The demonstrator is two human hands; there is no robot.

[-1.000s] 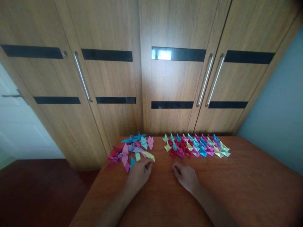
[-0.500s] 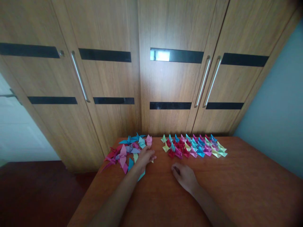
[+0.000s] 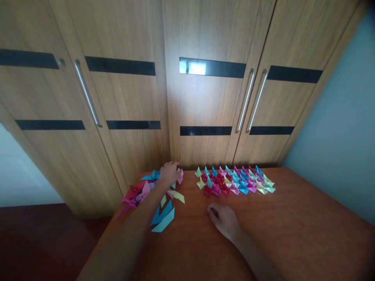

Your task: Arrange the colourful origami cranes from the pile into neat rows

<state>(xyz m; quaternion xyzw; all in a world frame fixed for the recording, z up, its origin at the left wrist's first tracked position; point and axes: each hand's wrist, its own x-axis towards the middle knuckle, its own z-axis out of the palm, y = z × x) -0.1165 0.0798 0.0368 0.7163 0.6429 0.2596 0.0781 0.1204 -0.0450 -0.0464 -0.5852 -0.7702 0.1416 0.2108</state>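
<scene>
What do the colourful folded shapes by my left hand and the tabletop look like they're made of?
The folded shapes: thin coloured paper, matte, going by sharp creases and flat pointed flaps. The tabletop: reddish-brown wood or wood-look laminate, smooth with a slight sheen; grain streaks show, but which cannot be told.

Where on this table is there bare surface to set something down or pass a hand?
Bare: the table right of the right hand, nearer than the rows of folded pieces; the narrow lane between those rows and the loose pile. Crowded: far left, under the left hand.
</scene>
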